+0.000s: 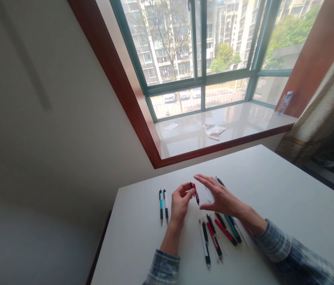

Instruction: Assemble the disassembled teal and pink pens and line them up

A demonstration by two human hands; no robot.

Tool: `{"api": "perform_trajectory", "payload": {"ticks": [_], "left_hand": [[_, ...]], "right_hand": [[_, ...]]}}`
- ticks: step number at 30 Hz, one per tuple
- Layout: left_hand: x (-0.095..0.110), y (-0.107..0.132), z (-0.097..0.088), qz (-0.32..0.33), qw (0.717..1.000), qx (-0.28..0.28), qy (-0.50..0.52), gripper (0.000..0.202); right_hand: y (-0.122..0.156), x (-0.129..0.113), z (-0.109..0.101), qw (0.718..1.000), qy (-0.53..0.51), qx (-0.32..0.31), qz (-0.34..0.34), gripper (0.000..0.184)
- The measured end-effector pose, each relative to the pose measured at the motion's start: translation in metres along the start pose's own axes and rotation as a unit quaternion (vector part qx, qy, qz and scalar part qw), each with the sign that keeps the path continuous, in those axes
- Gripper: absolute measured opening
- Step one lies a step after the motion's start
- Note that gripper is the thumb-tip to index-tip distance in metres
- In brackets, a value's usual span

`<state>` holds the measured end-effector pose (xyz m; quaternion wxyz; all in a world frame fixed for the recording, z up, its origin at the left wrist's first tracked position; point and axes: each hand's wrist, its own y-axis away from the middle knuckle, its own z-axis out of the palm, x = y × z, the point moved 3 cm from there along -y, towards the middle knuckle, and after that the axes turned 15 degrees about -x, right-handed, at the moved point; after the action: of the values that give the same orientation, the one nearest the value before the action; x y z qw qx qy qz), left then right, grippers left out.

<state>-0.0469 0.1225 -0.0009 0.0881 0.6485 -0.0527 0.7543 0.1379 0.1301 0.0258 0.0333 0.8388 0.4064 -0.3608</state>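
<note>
Between the thumb and fingers of my left hand [181, 202] is a red and black pen [196, 194], tilted with its tip pointing down. My right hand [218, 196] is just right of it, thumb and fingers spread apart, with nothing visible in its grasp. To the left of my left hand, a blue pen [161, 206] and a white pen [165, 206] lie side by side. Below my right hand is a loose group of pens and pen parts, among them a white and black pen [205, 243], a red and black one [214, 239] and a red barrel [225, 232].
The white table [137, 253] stands against the wall below a window. On the sill [181, 144] lie a crumpled white cloth or tissue [213, 131] and a flat paper [170, 127]. A clear bottle [284, 103] stands at the right end, near a curtain [317, 99].
</note>
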Motion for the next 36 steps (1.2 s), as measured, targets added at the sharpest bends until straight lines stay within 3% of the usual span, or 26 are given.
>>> {"api": "perform_trajectory", "payload": {"ticks": [2, 4, 6, 12, 26, 30, 36], "left_hand": [[0.001, 0.0, -0.002, 0.004, 1.0, 0.018, 0.0, 0.04], [0.002, 0.0, -0.004, 0.007, 1.0, 0.028, 0.006, 0.038], [0.003, 0.001, -0.005, 0.009, 1.0, 0.028, 0.007, 0.038], [0.007, 0.002, -0.002, 0.013, 1.0, 0.025, -0.009, 0.035], [0.006, 0.001, -0.002, 0.019, 0.999, 0.036, -0.018, 0.032], [0.006, 0.0, -0.002, 0.029, 0.999, 0.043, -0.011, 0.032], [0.001, -0.002, 0.0, 0.03, 0.999, 0.022, -0.035, 0.031]], "right_hand": [[0.002, 0.012, -0.005, 0.998, 0.034, 0.033, 0.032, 0.075], [0.005, 0.024, -0.009, 0.995, 0.062, 0.051, 0.061, 0.033], [0.006, 0.031, -0.01, 0.993, 0.077, 0.037, 0.079, 0.005], [0.006, 0.029, -0.006, 0.991, 0.086, -0.031, 0.098, 0.009], [0.005, 0.028, 0.003, 0.989, 0.082, -0.084, 0.087, 0.004], [0.004, 0.026, 0.0, 0.994, 0.058, -0.042, 0.079, 0.007], [0.004, 0.017, -0.014, 0.99, -0.021, 0.108, 0.084, 0.016]]}}
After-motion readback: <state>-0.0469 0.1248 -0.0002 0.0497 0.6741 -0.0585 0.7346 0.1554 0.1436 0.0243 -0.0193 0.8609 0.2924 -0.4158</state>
